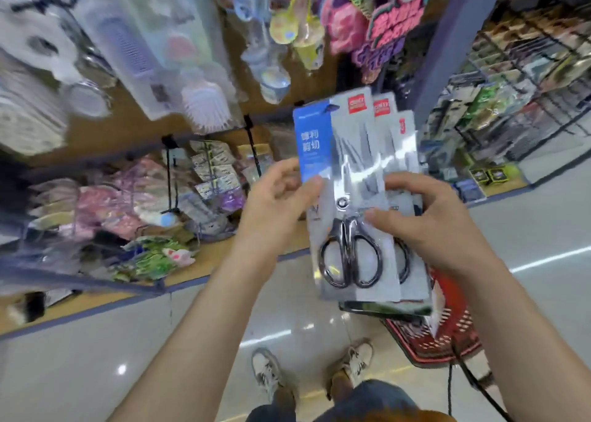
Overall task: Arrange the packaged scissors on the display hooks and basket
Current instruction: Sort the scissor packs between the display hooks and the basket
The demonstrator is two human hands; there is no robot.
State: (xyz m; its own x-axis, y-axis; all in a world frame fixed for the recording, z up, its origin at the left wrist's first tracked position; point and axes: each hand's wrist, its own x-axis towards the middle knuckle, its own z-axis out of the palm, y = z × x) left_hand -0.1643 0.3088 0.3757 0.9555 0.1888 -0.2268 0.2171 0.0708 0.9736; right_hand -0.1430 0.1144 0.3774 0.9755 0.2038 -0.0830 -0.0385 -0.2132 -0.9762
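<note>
I hold a fanned stack of packaged scissors (355,204) upright in front of me, over the aisle floor. The front pack is grey with black-handled scissors under clear plastic; a blue-backed pack (311,140) sticks out on the left, and more grey packs with red labels show behind on the right. My left hand (275,210) pinches the left edge of the stack at the blue pack. On the right side, my right hand (428,226) grips the stack, thumb across the front pack. A red basket (447,338) sits on the floor below the packs, partly hidden by them.
Display shelves (134,216) with hanging packaged goods and black hooks (169,172) fill the left. Brushes and bottles hang above. A wire rack (511,108) of goods stands at the right. Glossy floor and my shoes (313,370) lie below.
</note>
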